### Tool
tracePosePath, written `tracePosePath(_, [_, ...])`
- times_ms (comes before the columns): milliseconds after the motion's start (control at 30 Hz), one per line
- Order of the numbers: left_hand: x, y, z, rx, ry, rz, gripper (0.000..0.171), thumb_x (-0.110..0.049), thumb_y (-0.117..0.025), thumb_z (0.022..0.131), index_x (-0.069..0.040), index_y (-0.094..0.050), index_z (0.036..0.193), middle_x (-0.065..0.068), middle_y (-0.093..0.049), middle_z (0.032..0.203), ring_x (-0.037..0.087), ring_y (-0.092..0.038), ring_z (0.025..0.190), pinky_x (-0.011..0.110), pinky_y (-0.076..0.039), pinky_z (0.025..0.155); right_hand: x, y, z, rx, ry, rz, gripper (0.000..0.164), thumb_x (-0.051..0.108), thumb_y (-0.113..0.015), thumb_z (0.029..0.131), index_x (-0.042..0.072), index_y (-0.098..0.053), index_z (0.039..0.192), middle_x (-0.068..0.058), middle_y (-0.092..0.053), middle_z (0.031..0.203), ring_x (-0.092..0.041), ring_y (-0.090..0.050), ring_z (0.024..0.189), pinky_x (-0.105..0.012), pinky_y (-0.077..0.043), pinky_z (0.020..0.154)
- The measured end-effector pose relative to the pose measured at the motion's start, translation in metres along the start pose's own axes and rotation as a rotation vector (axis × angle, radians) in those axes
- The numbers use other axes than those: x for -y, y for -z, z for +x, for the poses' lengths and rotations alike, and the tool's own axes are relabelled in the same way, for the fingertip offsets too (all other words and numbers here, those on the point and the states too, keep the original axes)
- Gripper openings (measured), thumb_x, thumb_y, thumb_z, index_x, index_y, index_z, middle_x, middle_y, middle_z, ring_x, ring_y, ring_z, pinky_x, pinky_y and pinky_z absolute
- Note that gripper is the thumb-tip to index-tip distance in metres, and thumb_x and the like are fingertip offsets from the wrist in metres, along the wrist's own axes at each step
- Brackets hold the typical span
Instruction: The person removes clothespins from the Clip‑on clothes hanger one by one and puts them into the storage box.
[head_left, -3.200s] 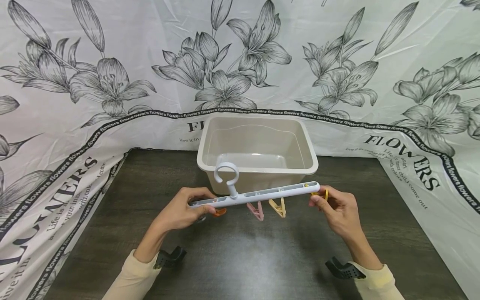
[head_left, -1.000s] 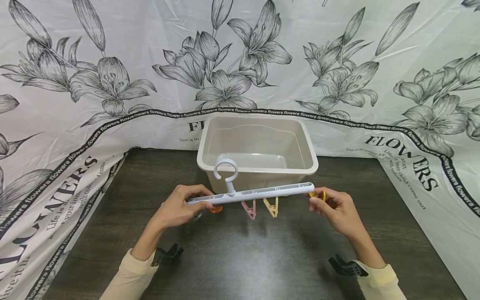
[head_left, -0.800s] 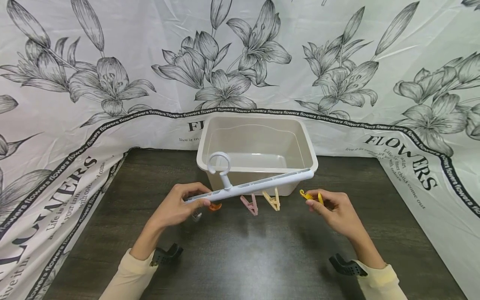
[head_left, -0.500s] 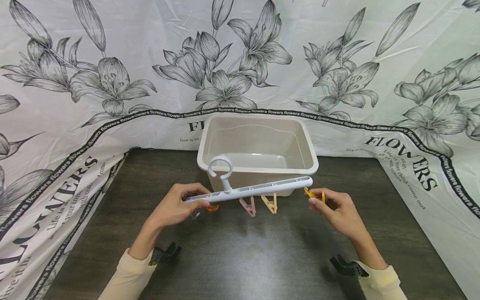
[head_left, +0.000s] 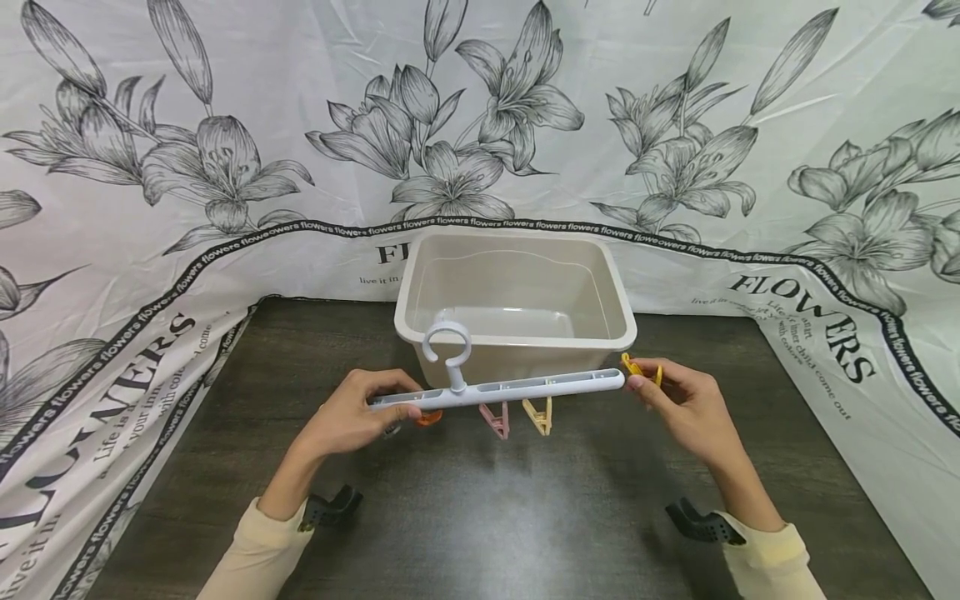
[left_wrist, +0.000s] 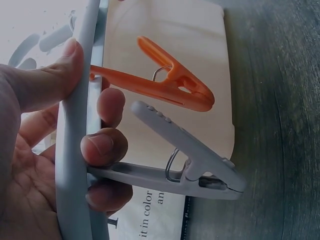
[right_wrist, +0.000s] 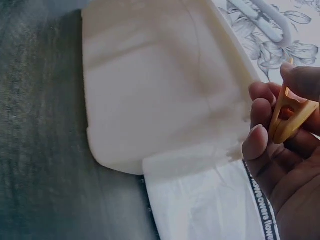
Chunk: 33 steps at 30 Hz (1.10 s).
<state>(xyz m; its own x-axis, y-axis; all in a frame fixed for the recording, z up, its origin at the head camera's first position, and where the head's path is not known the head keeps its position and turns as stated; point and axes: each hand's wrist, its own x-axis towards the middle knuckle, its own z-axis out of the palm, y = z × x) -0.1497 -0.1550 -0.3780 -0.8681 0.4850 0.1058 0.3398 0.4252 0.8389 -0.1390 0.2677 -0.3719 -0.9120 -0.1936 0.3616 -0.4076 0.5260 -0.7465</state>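
Observation:
My left hand (head_left: 363, 412) grips the left end of a pale grey-blue clip hanger (head_left: 540, 387) with a ring hook, held above the table. From its bar hang a pink clothespin (head_left: 495, 420) and a cream clothespin (head_left: 537, 416). Close to the left fingers, an orange clothespin (left_wrist: 155, 82) and a grey clothespin (left_wrist: 190, 165) also hang from the bar. My right hand (head_left: 686, 408) pinches a yellow clothespin (right_wrist: 292, 117) between thumb and fingers, just off the bar's right tip; in the head view its hooked end points up and left.
Behind the hanger stands a beige plastic tub (head_left: 517, 342) with nothing seen inside. The dark wood-grain table (head_left: 487, 517) lies below, and a white flower-printed sheet (head_left: 675, 125) hangs at the back and sides.
The yellow clothespin was at the bar's right end, then came apart from it in my right hand. The bar's right end swung up and dropped back. The right hand has since risen slightly, rightward.

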Motion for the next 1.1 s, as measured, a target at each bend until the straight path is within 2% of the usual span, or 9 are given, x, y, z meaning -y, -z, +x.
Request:
tracePosePath(67, [0.003,-0.001,0.000,-0.003,0.002,0.002,0.014,-0.014,-0.068,0.086,-0.019,-0.069,0.099,0.003,-0.071,0.082,0.009,-0.051,0.061,0.025,-0.041,0.055,-0.004,0.002,0.002,-0.010,0.014,-0.010,0.023,0.004,-0.063,0.089,0.008,-0.066,0.111,-0.010,-0.069,0.085,-0.010,-0.057,0.064,-0.023,-0.048,0.056])
tracePosePath(233, [0.022,-0.005,0.003,-0.018,0.008,0.017,0.015,-0.019,-0.070,0.085,-0.028,-0.069,0.098,-0.001,-0.071,0.080,0.010,-0.051,0.061,0.025,-0.040,0.053,-0.018,0.007,0.007,-0.024,0.031,-0.024,0.026,0.005,-0.064,0.088,0.013,-0.066,0.113,-0.008,-0.070,0.088,-0.008,-0.060,0.068,-0.020,-0.048,0.058])
tracePosePath(433, [0.035,-0.006,0.005,-0.033,-0.003,0.053,0.015,-0.027,-0.071,0.084,-0.036,-0.068,0.095,-0.010,-0.068,0.078,0.012,-0.051,0.061,0.026,-0.041,0.053,-0.018,0.014,0.018,-0.055,0.036,-0.084,0.027,0.013,-0.067,0.087,0.020,-0.067,0.113,-0.001,-0.070,0.092,-0.009,-0.065,0.077,-0.017,-0.050,0.065])
tracePosePath(533, [0.037,-0.007,0.006,-0.041,-0.017,0.063,0.014,-0.027,-0.071,0.084,-0.036,-0.068,0.094,-0.012,-0.068,0.078,0.012,-0.051,0.062,0.026,-0.042,0.054,-0.012,0.017,0.024,-0.058,0.053,-0.094,0.027,0.011,-0.067,0.087,0.019,-0.068,0.112,-0.001,-0.069,0.094,-0.008,-0.064,0.080,-0.015,-0.049,0.067])
tracePosePath(767, [0.038,-0.008,0.006,-0.050,-0.031,0.061,0.013,-0.028,-0.072,0.083,-0.034,-0.068,0.094,-0.013,-0.069,0.079,0.011,-0.053,0.062,0.027,-0.044,0.054,0.020,0.022,0.038,-0.057,0.103,-0.122,0.020,0.005,-0.066,0.087,0.002,-0.068,0.107,-0.009,-0.067,0.096,-0.005,-0.060,0.076,-0.012,-0.047,0.067])
tracePosePath(1033, [0.038,-0.008,0.006,-0.064,-0.027,0.056,0.016,-0.025,-0.072,0.083,-0.034,-0.068,0.094,-0.014,-0.070,0.080,0.012,-0.057,0.066,0.029,-0.047,0.058,0.033,0.023,0.053,-0.045,0.152,-0.152,0.018,0.005,-0.067,0.086,0.006,-0.070,0.104,-0.003,-0.065,0.088,-0.007,-0.056,0.074,-0.011,-0.047,0.069])
tracePosePath(1100, [0.029,-0.007,0.005,-0.064,-0.029,0.046,0.014,-0.022,-0.072,0.083,-0.030,-0.069,0.095,-0.012,-0.070,0.080,0.012,-0.056,0.065,0.028,-0.046,0.057,0.034,0.023,0.056,-0.036,0.171,-0.156,0.018,0.004,-0.067,0.085,0.006,-0.070,0.103,-0.003,-0.064,0.088,-0.009,-0.055,0.073,-0.011,-0.046,0.068])
